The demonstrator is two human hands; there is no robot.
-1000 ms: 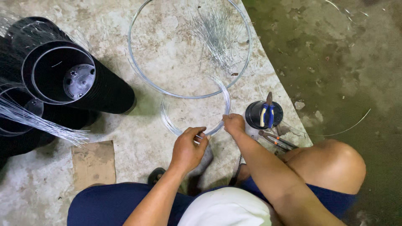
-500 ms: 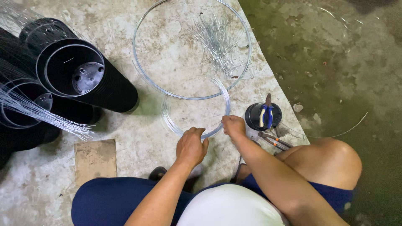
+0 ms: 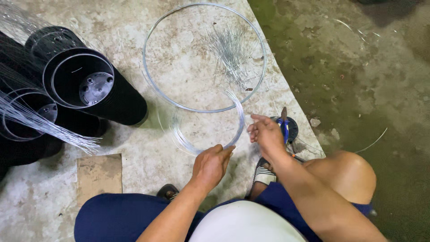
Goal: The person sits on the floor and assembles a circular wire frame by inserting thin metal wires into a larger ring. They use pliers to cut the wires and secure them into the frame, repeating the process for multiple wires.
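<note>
Left hand [image 3: 210,165] pinching the small wire coil [image 3: 204,123] at its near edge on the concrete floor [image 3: 134,27]; right hand [image 3: 265,132] let go, fingers loose beside it. Black pots [image 3: 85,85] lying nested, shiny wire [image 3: 40,118] poking out. Small tub [image 3: 286,127] holding blue pliers

place: workshop floor | signs: bare concrete [image 3: 134,27], stacked black pots [image 3: 85,85], wire bundles [image 3: 40,121], pliers [image 3: 284,125]
</note>
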